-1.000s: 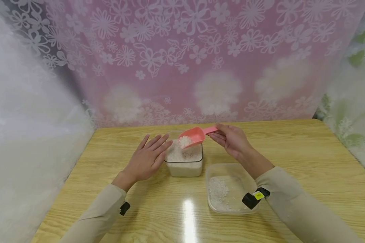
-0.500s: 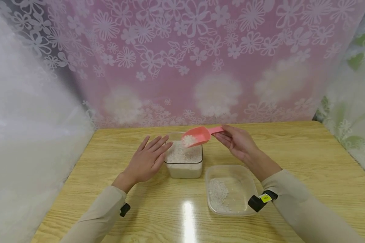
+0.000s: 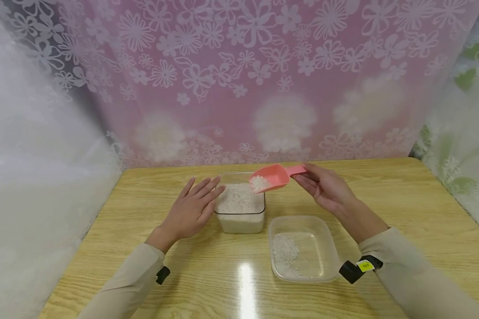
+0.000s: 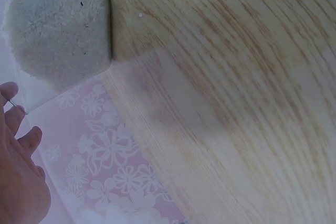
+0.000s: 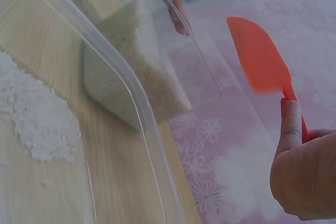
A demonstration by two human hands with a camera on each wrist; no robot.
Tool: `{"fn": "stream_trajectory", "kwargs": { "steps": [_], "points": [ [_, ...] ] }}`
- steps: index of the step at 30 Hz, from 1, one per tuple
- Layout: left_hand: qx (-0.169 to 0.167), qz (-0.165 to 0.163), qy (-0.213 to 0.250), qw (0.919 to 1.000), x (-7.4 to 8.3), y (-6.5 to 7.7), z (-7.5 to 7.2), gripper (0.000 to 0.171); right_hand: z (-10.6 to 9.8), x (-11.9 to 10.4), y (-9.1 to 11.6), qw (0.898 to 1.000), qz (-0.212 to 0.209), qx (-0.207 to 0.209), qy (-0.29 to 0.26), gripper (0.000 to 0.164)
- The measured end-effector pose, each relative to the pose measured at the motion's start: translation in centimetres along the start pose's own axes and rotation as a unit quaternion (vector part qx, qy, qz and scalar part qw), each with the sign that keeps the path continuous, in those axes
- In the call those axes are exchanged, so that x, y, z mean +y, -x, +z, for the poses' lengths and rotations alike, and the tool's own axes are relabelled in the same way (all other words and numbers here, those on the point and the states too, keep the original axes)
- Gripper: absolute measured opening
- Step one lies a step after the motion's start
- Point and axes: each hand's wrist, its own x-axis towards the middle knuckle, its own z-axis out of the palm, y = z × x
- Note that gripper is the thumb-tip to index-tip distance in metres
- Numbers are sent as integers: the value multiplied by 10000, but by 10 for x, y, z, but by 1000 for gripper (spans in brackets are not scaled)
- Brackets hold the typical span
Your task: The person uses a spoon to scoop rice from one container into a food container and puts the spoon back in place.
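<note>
My right hand [image 3: 327, 188] grips the handle of a pink scoop [image 3: 277, 175], its bowl holding a small heap of white rice [image 3: 259, 183]. The scoop hangs over the right rim of a clear square container [image 3: 243, 223] filled with rice. In the right wrist view the scoop [image 5: 260, 59] appears orange-red, seen from its side, raised above the container [image 5: 118, 61]. My left hand [image 3: 191, 212] rests against the container's left rim with fingers spread and straight. In the left wrist view, fingertips of that hand [image 4: 21, 166] show right at the rim.
A shallow clear plastic box [image 3: 303, 270] stands in front and to the right, with some rice [image 3: 285, 252] along its left side. Both containers are on a wooden table [image 3: 175, 288]. A pink floral curtain [image 3: 231, 110] hangs behind the table's back edge.
My right hand has carried the scoop with its rice to the right, from over the container's middle to its right rim. My left hand has stayed in place.
</note>
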Motion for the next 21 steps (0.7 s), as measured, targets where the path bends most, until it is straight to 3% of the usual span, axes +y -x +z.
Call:
{"fn": "stream_trajectory", "kwargs": {
  "steps": [11, 21],
  "points": [
    [85, 35, -32, 10000, -2, 0, 1, 46, -26, -13, 24, 9990, 32, -416, -157, 19],
    [47, 28, -17, 10000, 0, 0, 2, 46, -52, -18, 44, 9986, 82, -499, -183, 23]
  ]
}}
